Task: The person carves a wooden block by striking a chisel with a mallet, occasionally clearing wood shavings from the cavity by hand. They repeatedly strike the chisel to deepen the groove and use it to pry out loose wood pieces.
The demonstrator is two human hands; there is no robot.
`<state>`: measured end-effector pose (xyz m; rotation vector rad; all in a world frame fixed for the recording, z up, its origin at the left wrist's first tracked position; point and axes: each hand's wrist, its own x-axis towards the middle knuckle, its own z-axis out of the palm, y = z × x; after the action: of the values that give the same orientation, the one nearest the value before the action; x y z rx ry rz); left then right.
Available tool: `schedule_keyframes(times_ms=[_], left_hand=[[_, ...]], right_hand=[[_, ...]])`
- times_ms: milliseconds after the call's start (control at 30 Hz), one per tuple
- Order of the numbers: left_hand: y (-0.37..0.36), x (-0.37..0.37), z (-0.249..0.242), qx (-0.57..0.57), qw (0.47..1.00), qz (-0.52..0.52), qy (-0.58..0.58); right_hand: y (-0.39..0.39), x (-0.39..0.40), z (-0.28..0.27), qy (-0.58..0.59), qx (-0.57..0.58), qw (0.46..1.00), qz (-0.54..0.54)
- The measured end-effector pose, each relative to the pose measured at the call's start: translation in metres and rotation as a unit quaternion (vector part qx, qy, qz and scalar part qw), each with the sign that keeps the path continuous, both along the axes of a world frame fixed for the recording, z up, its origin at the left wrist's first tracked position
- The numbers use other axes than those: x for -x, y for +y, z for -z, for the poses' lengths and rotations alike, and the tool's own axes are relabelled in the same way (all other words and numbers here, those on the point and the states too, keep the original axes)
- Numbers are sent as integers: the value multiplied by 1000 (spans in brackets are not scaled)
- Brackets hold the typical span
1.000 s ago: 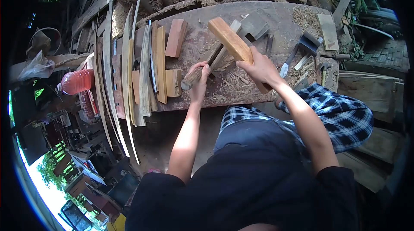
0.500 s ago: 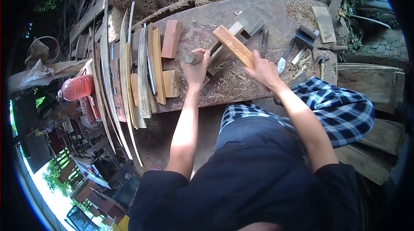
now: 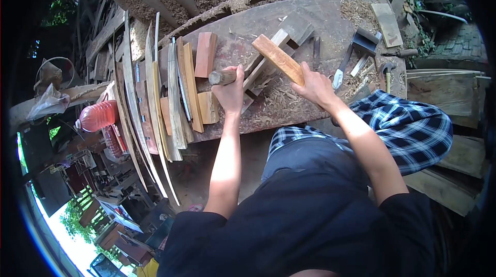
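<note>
My left hand [image 3: 231, 93] is wrapped round the thick round wooden handle of a chisel [image 3: 221, 77], its butt end pointing left. The chisel's blade is hard to make out. In my right hand [image 3: 316, 90] is a long orange-brown wooden block [image 3: 279, 59], gripped at its near end and slanting up to the left. Beneath and behind the block lies a wooden workpiece [image 3: 298, 29] with cut-outs, set diagonally on the worktable. The block covers part of it. Wood chips [image 3: 279, 96] are scattered about it.
Wood strips [image 3: 155, 80] and a reddish block [image 3: 205, 54] lie on the worktable [image 3: 227, 29] at left. To the right are a dark bar [image 3: 316, 48], a dark metal-headed tool [image 3: 364, 43] and a hammer [image 3: 386, 73]. A jug of pink liquid [image 3: 98, 116] stands far left.
The chisel handle has tipped further left, so more of its length shows. The wooden block has barely moved. The whole view has shifted slightly.
</note>
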<state>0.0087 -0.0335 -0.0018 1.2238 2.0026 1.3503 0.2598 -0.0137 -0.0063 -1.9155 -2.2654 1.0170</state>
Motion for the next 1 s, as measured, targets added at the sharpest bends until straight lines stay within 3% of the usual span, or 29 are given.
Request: schedule_keyframes(times_ms=[233, 400, 500, 600, 700, 867, 1000], left_hand=[[-3, 0, 2, -7, 999, 5, -37], [-3, 19, -2, 23, 993, 111, -27], [-3, 23, -1, 23, 986, 135, -97], [0, 17, -3, 36, 987, 147, -62], [4, 12, 9, 63, 987, 144, -20], [7, 3, 3, 71, 991, 101, -54], [7, 4, 9, 46, 993, 93, -49]], right_hand=[[-3, 0, 2, -1, 1, 1000, 6], [-5, -1, 6, 3, -1, 1000, 7], [-6, 3, 4, 8, 4, 1000, 16], [-8, 2, 0, 2, 18, 1000, 21], [-8, 2, -2, -6, 23, 1000, 17], [-4, 1, -1, 0, 13, 1000, 11], [10, 16, -45, 90, 77, 992, 53]])
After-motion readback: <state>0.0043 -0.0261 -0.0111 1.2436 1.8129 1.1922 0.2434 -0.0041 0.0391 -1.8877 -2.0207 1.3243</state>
